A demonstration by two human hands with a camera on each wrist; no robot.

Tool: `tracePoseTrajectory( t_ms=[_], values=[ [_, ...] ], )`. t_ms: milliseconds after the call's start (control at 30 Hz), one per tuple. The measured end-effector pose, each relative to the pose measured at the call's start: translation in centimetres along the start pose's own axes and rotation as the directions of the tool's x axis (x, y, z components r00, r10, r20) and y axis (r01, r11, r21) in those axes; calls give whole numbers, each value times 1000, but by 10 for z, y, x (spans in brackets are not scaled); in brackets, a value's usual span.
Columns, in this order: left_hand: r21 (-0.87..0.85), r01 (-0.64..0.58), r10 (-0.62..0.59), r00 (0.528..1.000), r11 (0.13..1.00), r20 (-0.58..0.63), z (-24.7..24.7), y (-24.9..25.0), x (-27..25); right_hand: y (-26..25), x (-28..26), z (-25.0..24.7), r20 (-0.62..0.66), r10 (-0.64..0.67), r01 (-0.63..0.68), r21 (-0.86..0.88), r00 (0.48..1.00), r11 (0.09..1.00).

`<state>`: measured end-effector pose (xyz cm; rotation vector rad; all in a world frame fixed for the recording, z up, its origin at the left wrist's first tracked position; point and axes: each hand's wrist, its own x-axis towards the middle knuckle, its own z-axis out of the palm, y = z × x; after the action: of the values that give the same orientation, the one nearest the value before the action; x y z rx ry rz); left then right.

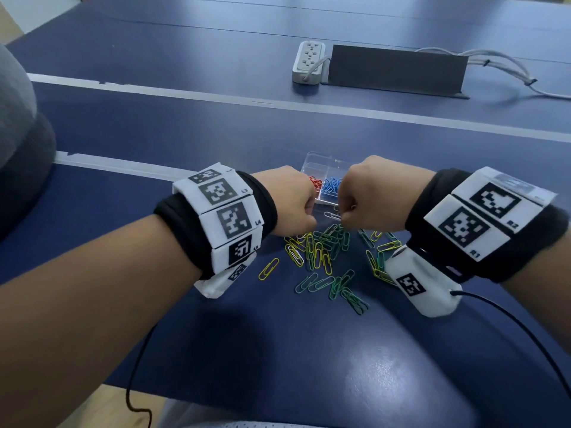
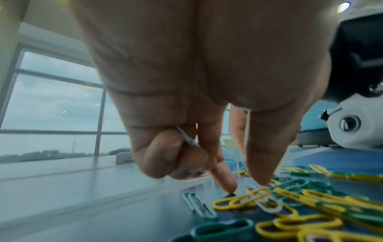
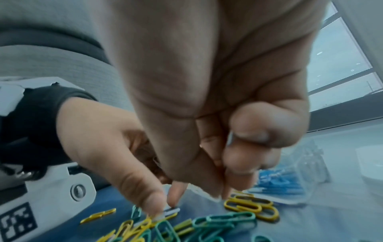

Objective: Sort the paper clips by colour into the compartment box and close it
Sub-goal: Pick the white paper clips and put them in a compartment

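I'm mid-sort — left hand [image 1: 290, 200] fingers pinching at a white clip [image 2: 267, 203], right hand [image 1: 370, 193] curled on gathered clips, compartment box [image 1: 332, 168] just beyond them — next, I judge, lifting white ones clear.

On your left wristband [image 1: 222, 222] you can read small codes beside the black-and-white square markers: "L3" next to the upper marker and "L4" next to the one under it. A third code lower down is too small to read. On your right wristband [image 1: 482, 216] the marker panels carry "R2" and, nearer to you, "R1". A label strip at its far edge is too blurred to read.
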<state>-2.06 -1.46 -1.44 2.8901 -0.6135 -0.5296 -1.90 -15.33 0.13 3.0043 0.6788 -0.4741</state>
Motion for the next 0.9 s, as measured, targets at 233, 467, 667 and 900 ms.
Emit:
tracePoseTrajectory(
  t_ms=[233, 467, 667, 900],
  values=[
    [87, 0, 1, 1000, 996, -14, -4, 6, 4, 16, -7, -8, -53, 65, -58, 132, 996, 990],
    [100, 28, -28, 1000, 995, -1, -3, 8, 6, 46, -3, -30, -139, 264, -225, 246, 955, 943],
    [147, 42, -44, 999, 988, 5, -8, 6, 9, 52, 11, -24, -122, 329, -300, 207, 936, 931],
    [79, 86, -87, 996, 993, 4, -9, -2, 11, 48, 25, -16, -115, 277, -262, 126, 954, 957]
  ],
)
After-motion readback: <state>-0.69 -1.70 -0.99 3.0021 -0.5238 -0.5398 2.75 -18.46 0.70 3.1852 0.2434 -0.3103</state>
